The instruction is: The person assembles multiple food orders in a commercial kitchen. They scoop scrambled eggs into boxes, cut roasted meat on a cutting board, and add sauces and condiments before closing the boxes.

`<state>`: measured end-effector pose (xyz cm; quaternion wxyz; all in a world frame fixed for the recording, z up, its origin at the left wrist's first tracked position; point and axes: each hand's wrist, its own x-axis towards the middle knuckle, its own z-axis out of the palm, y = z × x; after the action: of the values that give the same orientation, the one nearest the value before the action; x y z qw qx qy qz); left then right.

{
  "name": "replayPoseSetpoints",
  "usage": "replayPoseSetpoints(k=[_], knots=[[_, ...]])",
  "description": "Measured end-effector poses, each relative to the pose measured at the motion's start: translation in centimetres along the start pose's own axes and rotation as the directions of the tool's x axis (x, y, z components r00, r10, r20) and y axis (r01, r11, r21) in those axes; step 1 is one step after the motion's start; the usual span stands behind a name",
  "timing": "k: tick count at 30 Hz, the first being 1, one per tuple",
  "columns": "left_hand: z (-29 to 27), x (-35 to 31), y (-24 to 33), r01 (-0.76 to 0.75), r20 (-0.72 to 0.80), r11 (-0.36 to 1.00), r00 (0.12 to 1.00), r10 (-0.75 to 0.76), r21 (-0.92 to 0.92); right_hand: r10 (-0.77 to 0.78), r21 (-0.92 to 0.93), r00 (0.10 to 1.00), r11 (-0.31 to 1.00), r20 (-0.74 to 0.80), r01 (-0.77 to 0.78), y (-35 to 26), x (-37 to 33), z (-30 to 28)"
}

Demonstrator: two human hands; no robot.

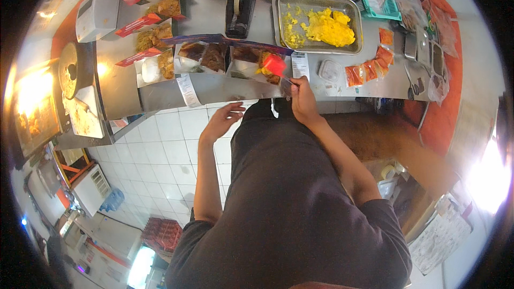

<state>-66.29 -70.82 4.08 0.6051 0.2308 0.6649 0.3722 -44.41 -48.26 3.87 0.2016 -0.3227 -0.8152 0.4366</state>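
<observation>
My right hand [304, 100] is closed round the handle of a spatula with a red head [274, 65]. That head is over an open food box [247, 64] at the counter's front edge, against yellow food. My left hand [220, 122] hangs in front of the counter edge, fingers stretched loosely and holding nothing. Left of the box, another open box [201, 56] contains white and dark brown food. Beyond my right hand, a metal tray [321, 50] holds a mound of yellow scrambled egg [332, 28], with loose crumbs on its left side.
More filled boxes [155, 37] line the counter's left. A black tape dispenser [240, 8] stands at the back. Right of the tray lie orange sachets [369, 70], a small clear container [329, 70] and scissors [411, 86]. Paper slips [187, 91] overhang the front edge.
</observation>
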Motion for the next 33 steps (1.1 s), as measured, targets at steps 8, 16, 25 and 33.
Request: replayPoseSetpoints(k=[8, 16, 25, 33], knots=[[-5.0, -3.0, -4.7, -0.107, -0.618, 0.982, 0.786, -0.011, -0.153, 0.369, 0.361, 0.893, 0.894, -0.256, -0.266, 4.0, 0.1, -4.2], [-23.1, -2.9, -11.6, 0.164, -0.909, 0.895, 0.123, 0.398, 0.414, 0.164, -0.144, 0.971, 0.971, -0.173, -0.19, 7.3, 13.2, -6.5], [-29.3, -3.0, -15.5, 0.38, -0.533, 0.407, 0.332, 0.778, 0.831, -0.005, -0.315, 0.876, 0.934, -0.482, -0.167, -0.2, 5.1, -5.4], [-5.1, -4.6, -1.3, -0.248, -0.473, 0.839, 0.733, 0.489, 0.484, -0.142, -0.074, 0.983, 0.986, 0.114, 0.151, -11.1, -2.6, 3.9]])
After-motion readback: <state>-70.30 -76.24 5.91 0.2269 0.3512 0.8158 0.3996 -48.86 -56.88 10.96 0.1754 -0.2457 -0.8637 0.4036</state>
